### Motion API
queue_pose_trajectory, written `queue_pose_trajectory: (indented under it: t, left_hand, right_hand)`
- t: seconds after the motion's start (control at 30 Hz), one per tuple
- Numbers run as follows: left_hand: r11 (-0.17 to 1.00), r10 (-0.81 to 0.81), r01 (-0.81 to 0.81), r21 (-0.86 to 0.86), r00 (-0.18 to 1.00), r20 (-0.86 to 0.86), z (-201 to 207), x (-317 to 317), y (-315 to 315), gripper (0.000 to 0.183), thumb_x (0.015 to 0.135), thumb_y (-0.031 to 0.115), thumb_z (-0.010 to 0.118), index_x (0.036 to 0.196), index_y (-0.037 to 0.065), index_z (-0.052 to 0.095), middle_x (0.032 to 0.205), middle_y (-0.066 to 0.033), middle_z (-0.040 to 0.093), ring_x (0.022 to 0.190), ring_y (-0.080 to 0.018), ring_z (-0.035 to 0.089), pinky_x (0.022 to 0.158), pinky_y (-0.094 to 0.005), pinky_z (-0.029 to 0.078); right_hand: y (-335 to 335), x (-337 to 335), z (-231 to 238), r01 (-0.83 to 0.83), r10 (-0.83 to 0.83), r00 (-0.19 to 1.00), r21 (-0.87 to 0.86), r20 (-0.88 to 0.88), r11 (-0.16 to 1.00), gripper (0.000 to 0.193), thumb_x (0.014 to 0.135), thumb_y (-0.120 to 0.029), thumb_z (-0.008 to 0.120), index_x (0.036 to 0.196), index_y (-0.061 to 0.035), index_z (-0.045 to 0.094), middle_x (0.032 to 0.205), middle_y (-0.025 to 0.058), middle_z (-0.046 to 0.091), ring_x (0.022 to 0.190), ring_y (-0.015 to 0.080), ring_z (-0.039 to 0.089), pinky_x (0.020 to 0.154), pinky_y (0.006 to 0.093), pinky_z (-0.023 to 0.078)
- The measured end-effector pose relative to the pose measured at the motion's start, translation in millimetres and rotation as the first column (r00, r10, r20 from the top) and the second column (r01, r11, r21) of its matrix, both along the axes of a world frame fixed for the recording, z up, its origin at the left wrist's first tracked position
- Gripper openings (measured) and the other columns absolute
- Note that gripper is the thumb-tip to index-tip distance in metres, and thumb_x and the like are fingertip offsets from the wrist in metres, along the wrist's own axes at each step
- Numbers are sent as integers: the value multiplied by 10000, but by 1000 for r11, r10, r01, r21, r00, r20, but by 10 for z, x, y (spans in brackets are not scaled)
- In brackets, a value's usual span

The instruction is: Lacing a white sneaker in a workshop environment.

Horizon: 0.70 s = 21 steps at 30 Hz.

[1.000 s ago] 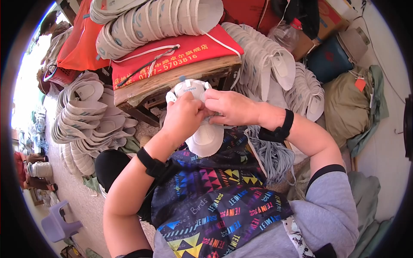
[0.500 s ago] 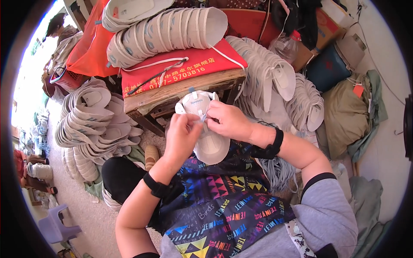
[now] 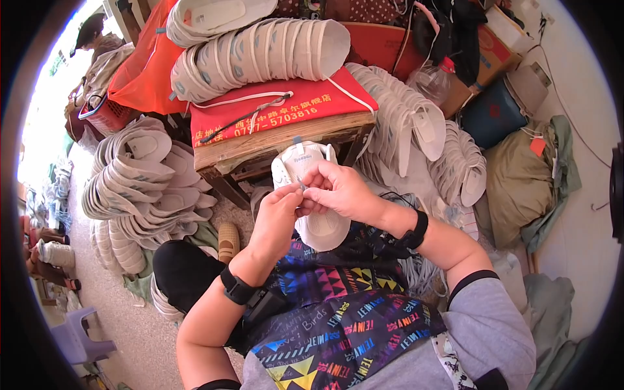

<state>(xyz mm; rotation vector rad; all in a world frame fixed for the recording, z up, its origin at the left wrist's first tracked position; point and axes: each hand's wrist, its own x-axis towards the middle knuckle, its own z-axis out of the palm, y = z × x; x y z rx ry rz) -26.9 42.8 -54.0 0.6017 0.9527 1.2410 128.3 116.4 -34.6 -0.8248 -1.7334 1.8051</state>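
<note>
A white shoe upper rests over my lap, its toe toward me and its heel end against the wooden bench. Both hands meet over its lacing area and hide most of it. My left hand is closed, thumb and forefinger pinching the end of a thin grey-blue shoelace. The fingers of my right hand are closed at the same spot, pinching the lace too; only a bit of it shows between the fingertips. A bundle of grey-blue laces hangs beside my right thigh.
A wooden bench with a red cloth carries stacked uppers. More stacks lie at the left and right. A purple stool stands at the lower left. Another person is at the far left.
My hands have come closer together, with the right hand turned over the shoe's lacing area. The lace stretch seen between them earlier is now mostly hidden by fingers.
</note>
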Motion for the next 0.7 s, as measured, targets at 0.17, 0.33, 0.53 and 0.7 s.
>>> queue_pose_trajectory:
  t: [0.17,0.33,0.53,0.7]
  left_hand:
    - [1000,15,-16,-23,1000,-16,55,8,-86,242,899,11,464,1063,-57,627,984,-80,654,894,-148,622,843,-290,485]
    - [995,47,-37,-96,994,101,129,-15,-167,323,870,-14,450,1147,-62,608,1064,-85,651,948,-150,614,877,-305,480]
    - [996,12,-8,87,999,-44,46,-291,-46,240,934,43,461,1104,-16,619,1008,-79,668,880,-138,631,810,-281,492]
    - [935,-251,314,166,915,-314,143,-319,41,367,992,123,500,1339,2,512,969,-55,693,861,-91,621,810,-251,488]
  right_hand:
    - [41,-17,-70,-47,28,993,167,114,985,107,912,-26,612,1007,-23,565,809,19,626,715,76,614,631,225,512]
    - [-16,-76,-43,-64,-4,987,420,159,905,87,874,-4,622,948,-15,575,790,20,618,711,76,596,637,239,494]
    - [-23,-229,640,71,5,992,578,-129,813,90,833,-28,620,904,-26,564,741,69,601,658,150,589,599,292,474]
    - [96,-250,2090,181,67,959,776,-276,604,104,873,-95,603,966,-53,625,795,53,634,697,92,623,612,277,502]
